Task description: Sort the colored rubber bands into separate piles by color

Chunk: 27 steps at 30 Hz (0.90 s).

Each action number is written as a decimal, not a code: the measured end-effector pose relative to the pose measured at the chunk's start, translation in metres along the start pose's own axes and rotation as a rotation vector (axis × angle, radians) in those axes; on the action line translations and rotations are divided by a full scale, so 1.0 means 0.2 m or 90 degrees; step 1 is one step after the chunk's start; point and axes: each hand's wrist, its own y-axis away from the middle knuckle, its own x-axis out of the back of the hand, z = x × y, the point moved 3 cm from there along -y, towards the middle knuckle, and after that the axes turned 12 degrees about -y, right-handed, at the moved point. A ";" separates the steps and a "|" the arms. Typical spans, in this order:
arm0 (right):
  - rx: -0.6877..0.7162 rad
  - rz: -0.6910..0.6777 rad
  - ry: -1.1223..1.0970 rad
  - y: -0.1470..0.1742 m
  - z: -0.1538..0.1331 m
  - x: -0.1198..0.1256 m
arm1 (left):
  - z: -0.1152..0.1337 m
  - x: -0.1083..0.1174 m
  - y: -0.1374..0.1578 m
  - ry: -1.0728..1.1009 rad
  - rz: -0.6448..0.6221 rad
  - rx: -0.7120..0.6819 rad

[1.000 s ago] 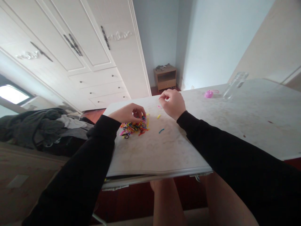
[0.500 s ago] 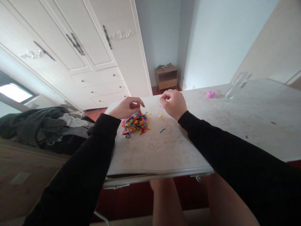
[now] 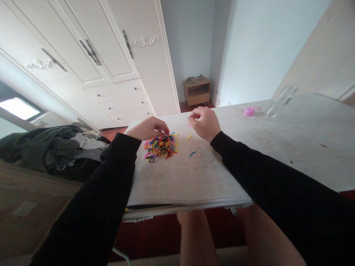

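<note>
- Blue band [image 3: 192, 154] on the desk [image 3: 177, 184]: a sleeve [image 3: 260, 175] could brush it off.
- Bright band pile [image 3: 161, 146], by the left hand [image 3: 149, 128]: pulling could tangle it.
- Left hand and right hand [image 3: 205, 123] both curled; can't tell if they're holding bands.

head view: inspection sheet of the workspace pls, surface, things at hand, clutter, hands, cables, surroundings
Surface: white table, brownish marks
Things at hand: pile of colourful bands; loose blue piece and yellow piece beside it
Clutter: pink object, clear bottle
Hands: left hand at the pile's far edge; right hand with fingers curled; grip unclear for both
Cables: pale cord-like strip below, uncertain
Surroundings: white wardrobe, wooden cabinet, clothes heap
</note>
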 end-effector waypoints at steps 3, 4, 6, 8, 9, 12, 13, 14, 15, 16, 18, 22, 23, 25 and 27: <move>-0.006 -0.013 0.015 0.00 -0.01 0.00 | 0.00 0.00 0.00 -0.028 -0.031 -0.020; -0.009 -0.016 0.018 0.00 -0.01 0.00 | 0.00 0.00 0.00 -0.034 -0.030 -0.025; -0.010 -0.019 0.020 0.00 -0.01 0.00 | -0.01 0.00 0.00 -0.041 -0.023 -0.033; -0.009 -0.020 0.017 0.00 -0.01 0.00 | -0.01 0.00 0.00 -0.037 -0.015 -0.043; -0.008 -0.020 0.016 0.00 -0.01 0.00 | -0.01 0.00 0.00 -0.031 -0.012 -0.047; -0.006 -0.025 0.015 0.01 -0.01 -0.01 | 0.01 -0.01 0.01 -0.018 -0.015 -0.056; -0.005 -0.026 0.015 0.01 -0.01 -0.01 | 0.01 -0.01 0.01 -0.019 -0.019 -0.055; -0.005 -0.028 0.016 0.01 -0.01 -0.01 | 0.02 -0.01 0.01 -0.020 -0.023 -0.051; -0.006 -0.030 0.017 0.01 -0.01 -0.01 | 0.02 -0.01 0.01 -0.021 -0.027 -0.046; -0.008 -0.032 0.017 0.00 -0.01 -0.01 | 0.03 -0.01 0.01 -0.022 -0.029 -0.042; -0.012 -0.039 0.017 0.00 -0.02 0.00 | 0.03 -0.01 0.01 -0.023 -0.026 -0.037; -0.010 -0.043 0.019 0.00 -0.02 0.00 | 0.01 0.00 0.01 -0.004 -0.010 -0.039; -0.010 -0.043 0.020 0.00 -0.02 0.00 | 0.00 0.01 0.01 0.005 0.002 -0.039; -0.009 -0.047 0.022 0.00 -0.02 -0.01 | -0.01 0.02 0.02 0.014 0.038 -0.034; -0.009 -0.052 0.022 0.01 -0.01 -0.01 | -0.02 0.04 0.02 0.006 0.081 -0.020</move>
